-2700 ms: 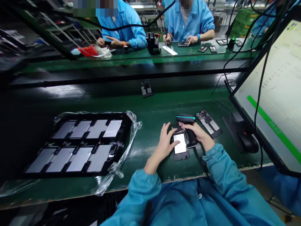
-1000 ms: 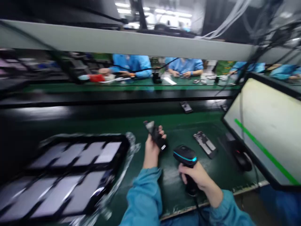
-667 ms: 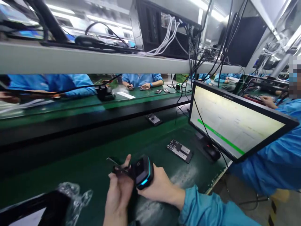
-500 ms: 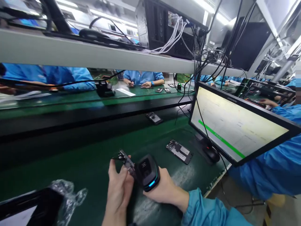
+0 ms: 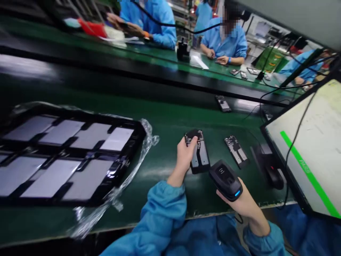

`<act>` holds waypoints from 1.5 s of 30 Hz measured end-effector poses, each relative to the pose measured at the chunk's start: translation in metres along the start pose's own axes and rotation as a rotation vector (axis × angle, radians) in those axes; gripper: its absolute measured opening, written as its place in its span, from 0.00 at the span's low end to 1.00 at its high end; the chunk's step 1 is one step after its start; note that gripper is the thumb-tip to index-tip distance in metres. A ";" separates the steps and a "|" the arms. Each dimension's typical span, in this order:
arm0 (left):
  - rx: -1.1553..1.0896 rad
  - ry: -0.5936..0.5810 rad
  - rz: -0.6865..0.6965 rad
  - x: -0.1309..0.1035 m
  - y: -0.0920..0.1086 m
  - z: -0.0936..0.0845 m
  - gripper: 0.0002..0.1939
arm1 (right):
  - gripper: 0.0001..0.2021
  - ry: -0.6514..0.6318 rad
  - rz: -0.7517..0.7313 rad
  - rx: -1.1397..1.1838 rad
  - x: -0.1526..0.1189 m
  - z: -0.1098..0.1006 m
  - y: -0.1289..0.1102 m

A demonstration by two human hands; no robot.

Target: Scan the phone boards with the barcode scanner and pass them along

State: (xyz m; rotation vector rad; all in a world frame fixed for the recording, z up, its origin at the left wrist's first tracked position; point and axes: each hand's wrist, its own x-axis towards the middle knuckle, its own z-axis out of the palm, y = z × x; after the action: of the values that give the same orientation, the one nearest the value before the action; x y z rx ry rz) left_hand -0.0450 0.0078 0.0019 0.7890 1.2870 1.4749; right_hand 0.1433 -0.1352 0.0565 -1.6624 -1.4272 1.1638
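My left hand (image 5: 185, 153) grips the upper left part of an opened phone body (image 5: 200, 156), thumb across its top, with the metal inner side facing up. In my right hand (image 5: 243, 199) is a black handheld scanner (image 5: 225, 179) with a blue light, its front end close to the phone's lower right corner. Just right of these, a second opened phone body (image 5: 237, 152) lies on the green table. Farther back rests another phone part (image 5: 223, 103).
A black tray (image 5: 141, 131) of grey plates, edged with crumpled clear film (image 5: 133, 174), fills the left. On the right stand a mouse (image 5: 274, 176) and a monitor (image 5: 306, 149) showing a green PASS bar. Co-workers in blue sit across the bench.
The view has swung left and down, bringing the tray into sight. The held phone, earlier tilted edge-on, now shows its inner face, and the scanner sits lower to its right.
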 end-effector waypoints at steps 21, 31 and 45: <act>0.246 0.075 0.232 -0.023 0.014 0.001 0.20 | 0.12 -0.204 -0.291 0.040 0.031 0.036 -0.060; 0.209 0.151 0.303 -0.022 0.022 -0.002 0.18 | 0.09 -0.141 -0.178 0.029 0.024 0.016 -0.066; 0.304 0.165 0.389 -0.031 0.025 -0.002 0.09 | 0.14 -0.193 -0.142 0.166 0.013 0.001 -0.052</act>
State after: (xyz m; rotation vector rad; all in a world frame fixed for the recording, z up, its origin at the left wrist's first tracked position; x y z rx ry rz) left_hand -0.0436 -0.0209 0.0298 1.1895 1.5707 1.6973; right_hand 0.1215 -0.1126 0.1003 -1.3437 -1.4950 1.3510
